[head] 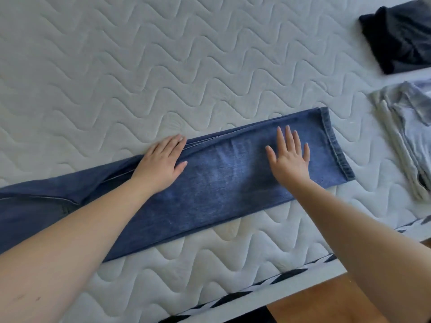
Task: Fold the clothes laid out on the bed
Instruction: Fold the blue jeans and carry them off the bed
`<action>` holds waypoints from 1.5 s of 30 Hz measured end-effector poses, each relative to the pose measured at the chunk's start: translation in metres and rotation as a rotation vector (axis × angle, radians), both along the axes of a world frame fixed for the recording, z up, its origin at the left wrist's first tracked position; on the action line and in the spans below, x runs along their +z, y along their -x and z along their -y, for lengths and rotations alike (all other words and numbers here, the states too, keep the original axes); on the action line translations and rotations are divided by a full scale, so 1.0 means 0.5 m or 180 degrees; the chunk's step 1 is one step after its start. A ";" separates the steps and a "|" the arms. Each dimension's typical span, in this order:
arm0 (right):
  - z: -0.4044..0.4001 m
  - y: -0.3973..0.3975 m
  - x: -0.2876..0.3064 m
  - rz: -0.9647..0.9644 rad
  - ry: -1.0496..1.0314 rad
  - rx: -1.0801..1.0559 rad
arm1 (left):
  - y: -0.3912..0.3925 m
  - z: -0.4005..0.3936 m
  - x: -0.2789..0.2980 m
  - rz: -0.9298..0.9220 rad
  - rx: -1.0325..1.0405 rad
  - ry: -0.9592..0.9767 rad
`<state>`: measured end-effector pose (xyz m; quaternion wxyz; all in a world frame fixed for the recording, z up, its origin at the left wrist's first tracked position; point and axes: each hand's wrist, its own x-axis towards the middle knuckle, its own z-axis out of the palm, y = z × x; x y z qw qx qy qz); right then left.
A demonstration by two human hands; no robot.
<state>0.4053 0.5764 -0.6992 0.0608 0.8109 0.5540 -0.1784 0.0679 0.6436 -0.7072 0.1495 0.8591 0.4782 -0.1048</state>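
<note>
A pair of blue jeans (219,183) lies flat across the white quilted mattress (163,66), legs stacked one on the other, hems at the right. My left hand (161,163) rests flat on the far edge of the legs near the middle, fingers straight. My right hand (290,157) lies flat with fingers spread on the denim close to the hems. The waist end runs out of view at the left, partly under my left forearm.
A folded dark garment (398,36) sits at the far right corner. A folded pale grey garment (410,136) lies below it at the right edge. The mattress's near edge (268,285) has a black-and-white trim, with wooden floor beyond.
</note>
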 end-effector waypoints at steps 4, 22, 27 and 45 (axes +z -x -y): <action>0.023 -0.140 0.003 -0.0104 0.0106 -0.0543 | -0.124 -0.020 -0.001 -0.0038 -0.0321 -0.0044; 0.003 -0.345 0.032 -0.1196 -0.0138 -0.1323 | -0.381 -0.025 -0.061 -0.0411 -0.0817 -0.0305; -0.004 -0.277 0.113 -0.1247 -0.0252 -0.0922 | -0.390 -0.034 -0.030 -0.0348 -0.0804 -0.0169; -0.031 0.188 0.215 -0.2029 -0.0147 0.0230 | 0.050 0.042 0.005 -0.0292 0.0830 0.0123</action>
